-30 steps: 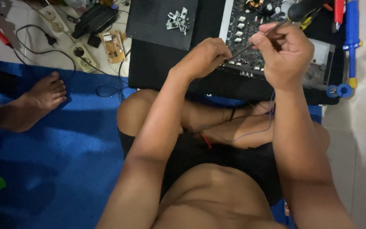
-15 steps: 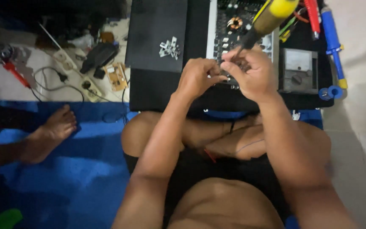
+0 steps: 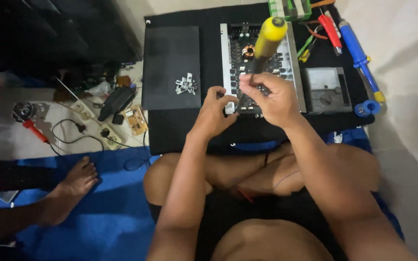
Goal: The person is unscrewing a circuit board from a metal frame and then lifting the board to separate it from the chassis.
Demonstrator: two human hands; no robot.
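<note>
a: starting at the left — another person's bare foot [image 3: 76, 180] rests on the blue mat [image 3: 97, 212], beside a white power strip with black cables [image 3: 103, 131]. none of that is in play.

b: right. then the flat black metal cover plate [image 3: 171, 66] with a small pile of silver clips [image 3: 186, 85] on it.

a: the left hand [image 3: 217, 112] has its fingers pinched at the near edge of the open amplifier circuit board [image 3: 260, 58] (what they pinch, i cannot tell).

b: and the right hand [image 3: 272, 96] is closed around the shaft of the yellow-handled screwdriver [image 3: 266, 41], tip down at that same edge.

a: best, i'd judge, to keep the shaft upright and press firmly so the tip doesn't slip onto components.

b: the grey analogue meter [image 3: 325, 87] and blue desoldering pump [image 3: 361, 63] lie further right.
</note>
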